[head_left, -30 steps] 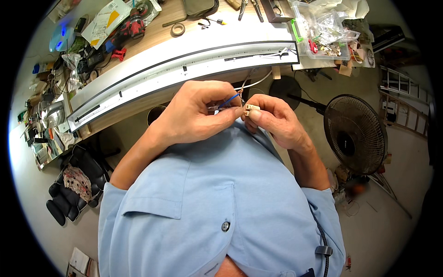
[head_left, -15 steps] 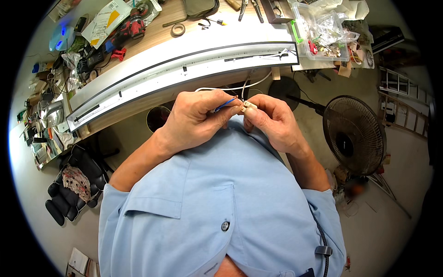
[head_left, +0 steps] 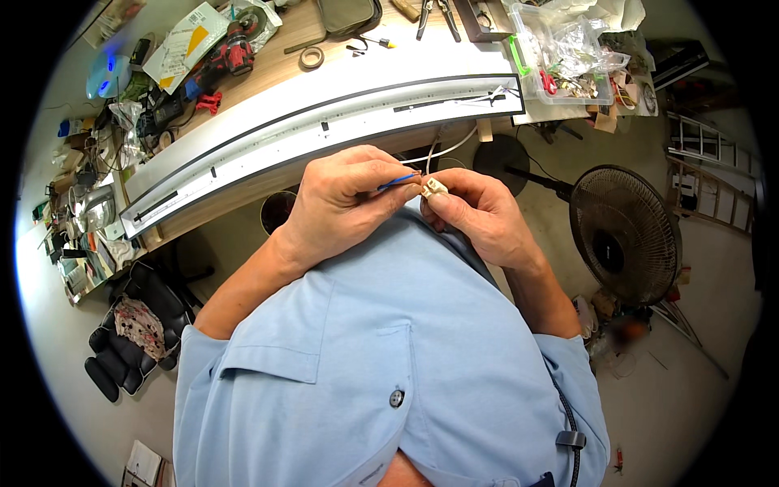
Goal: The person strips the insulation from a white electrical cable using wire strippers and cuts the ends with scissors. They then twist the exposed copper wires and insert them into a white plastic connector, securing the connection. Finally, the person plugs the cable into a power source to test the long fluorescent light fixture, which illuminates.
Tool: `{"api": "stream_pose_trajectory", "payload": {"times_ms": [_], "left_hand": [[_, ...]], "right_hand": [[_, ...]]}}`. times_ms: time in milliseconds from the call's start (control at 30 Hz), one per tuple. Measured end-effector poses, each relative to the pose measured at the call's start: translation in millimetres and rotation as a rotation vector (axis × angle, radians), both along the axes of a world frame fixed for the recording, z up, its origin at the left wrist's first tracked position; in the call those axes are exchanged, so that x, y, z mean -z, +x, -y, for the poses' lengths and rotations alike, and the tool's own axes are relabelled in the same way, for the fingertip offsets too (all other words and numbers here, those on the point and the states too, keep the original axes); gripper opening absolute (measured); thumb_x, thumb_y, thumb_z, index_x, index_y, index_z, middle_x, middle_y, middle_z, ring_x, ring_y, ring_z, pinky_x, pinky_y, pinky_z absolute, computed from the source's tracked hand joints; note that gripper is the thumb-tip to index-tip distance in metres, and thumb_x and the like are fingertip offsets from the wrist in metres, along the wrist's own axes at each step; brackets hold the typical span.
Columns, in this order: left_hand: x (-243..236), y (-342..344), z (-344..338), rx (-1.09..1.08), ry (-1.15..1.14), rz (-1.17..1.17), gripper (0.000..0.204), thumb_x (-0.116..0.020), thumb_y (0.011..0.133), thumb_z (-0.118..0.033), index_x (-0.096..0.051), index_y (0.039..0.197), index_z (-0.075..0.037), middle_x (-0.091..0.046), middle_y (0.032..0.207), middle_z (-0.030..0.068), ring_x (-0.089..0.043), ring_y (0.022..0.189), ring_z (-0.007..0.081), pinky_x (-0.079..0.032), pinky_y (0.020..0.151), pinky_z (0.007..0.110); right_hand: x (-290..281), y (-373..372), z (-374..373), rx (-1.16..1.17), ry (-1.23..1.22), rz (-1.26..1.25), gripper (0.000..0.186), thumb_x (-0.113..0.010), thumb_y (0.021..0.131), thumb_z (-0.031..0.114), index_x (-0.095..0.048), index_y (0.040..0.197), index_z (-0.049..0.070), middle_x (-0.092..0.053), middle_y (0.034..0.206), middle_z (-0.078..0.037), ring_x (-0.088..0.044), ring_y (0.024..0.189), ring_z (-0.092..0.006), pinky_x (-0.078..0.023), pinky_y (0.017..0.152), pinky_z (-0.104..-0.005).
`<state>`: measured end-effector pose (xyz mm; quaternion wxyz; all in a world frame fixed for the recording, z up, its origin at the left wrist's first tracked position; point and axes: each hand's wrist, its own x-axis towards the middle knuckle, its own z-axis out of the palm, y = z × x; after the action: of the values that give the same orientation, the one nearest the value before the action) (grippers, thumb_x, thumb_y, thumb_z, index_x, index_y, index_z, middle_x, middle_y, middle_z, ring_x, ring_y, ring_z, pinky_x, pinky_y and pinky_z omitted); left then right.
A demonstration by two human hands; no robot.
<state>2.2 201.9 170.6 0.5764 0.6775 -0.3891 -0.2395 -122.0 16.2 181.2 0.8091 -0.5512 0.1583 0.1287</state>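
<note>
My left hand (head_left: 341, 207) is closed on a blue wire (head_left: 396, 181), pinched between thumb and fingers, its stripped copper end pointing toward my right hand (head_left: 483, 219). That hand grips a small cream connector block (head_left: 436, 187) between thumb and forefinger, just right of the copper end; whether they touch is too small to tell. A white cable (head_left: 454, 144) curves behind my fingers toward the bench edge. Beyond both hands lies a long black-framed white light fixture (head_left: 300, 128) along the bench front.
A crowded workbench (head_left: 284, 81) holds a red power tool (head_left: 239, 53), a tape roll (head_left: 312, 58) and a plastic bin (head_left: 568, 93). A standing fan (head_left: 621, 235) is at my right, with ladders (head_left: 706, 203) behind it. A black chair (head_left: 134, 357) stands at lower left.
The blue wire lies lower and flatter, its copper end now showing beside the connector. My left fingers have shifted around it, and the connector in my right hand has turned slightly.
</note>
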Motion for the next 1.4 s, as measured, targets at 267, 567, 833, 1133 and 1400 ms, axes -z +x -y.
{"api": "stream_pose_trajectory", "payload": {"times_ms": [267,567,833,1133,1400], "left_hand": [[-4,-1,1,-0.056,-0.015,-0.286,0.012,-0.061,0.093,-0.002,-0.069,0.101,0.002,-0.066,0.084,0.0046,-0.057,0.071,0.0067,-0.045,0.060,0.022],[3,1,3,-0.038,0.008,-0.185,0.015,-0.063,0.097,-0.007,-0.071,0.109,-0.001,-0.072,0.091,0.0051,-0.061,0.070,0.0061,-0.051,0.062,0.020],[6,2,9,-0.059,-0.070,-0.143,0.016,-0.064,0.096,-0.003,-0.071,0.110,-0.002,-0.074,0.096,0.0077,-0.066,0.070,0.0083,-0.055,0.061,0.022],[5,4,9,-0.018,-0.032,-0.094,0.017,-0.063,0.095,0.001,-0.070,0.110,-0.001,-0.074,0.093,0.0086,-0.066,0.066,0.0091,-0.054,0.058,0.022],[4,4,8,0.008,-0.044,-0.131,0.018,-0.063,0.095,0.001,-0.070,0.111,0.000,-0.074,0.092,0.0091,-0.066,0.065,0.0094,-0.055,0.057,0.022]], "right_hand": [[-5,4,0,0.098,0.087,-0.044,0.026,-0.063,0.099,0.014,-0.062,0.118,-0.002,-0.068,0.094,-0.007,-0.063,0.085,-0.0108,-0.053,0.076,-0.0257],[-5,6,-6,0.094,-0.033,0.007,0.025,-0.058,0.102,0.017,-0.059,0.119,-0.002,-0.067,0.098,-0.006,-0.062,0.087,-0.0101,-0.052,0.077,-0.0258],[-4,8,-12,0.147,-0.043,0.030,0.024,-0.056,0.102,0.016,-0.058,0.116,-0.004,-0.065,0.094,-0.006,-0.060,0.084,-0.0098,-0.051,0.076,-0.0256],[-4,8,-10,0.145,-0.012,0.004,0.024,-0.057,0.102,0.016,-0.058,0.115,-0.004,-0.065,0.093,-0.006,-0.060,0.083,-0.0102,-0.052,0.076,-0.0264],[-3,6,-13,0.181,0.049,-0.019,0.024,-0.057,0.102,0.017,-0.059,0.113,-0.004,-0.065,0.092,-0.006,-0.060,0.081,-0.0105,-0.053,0.075,-0.0268]]}}
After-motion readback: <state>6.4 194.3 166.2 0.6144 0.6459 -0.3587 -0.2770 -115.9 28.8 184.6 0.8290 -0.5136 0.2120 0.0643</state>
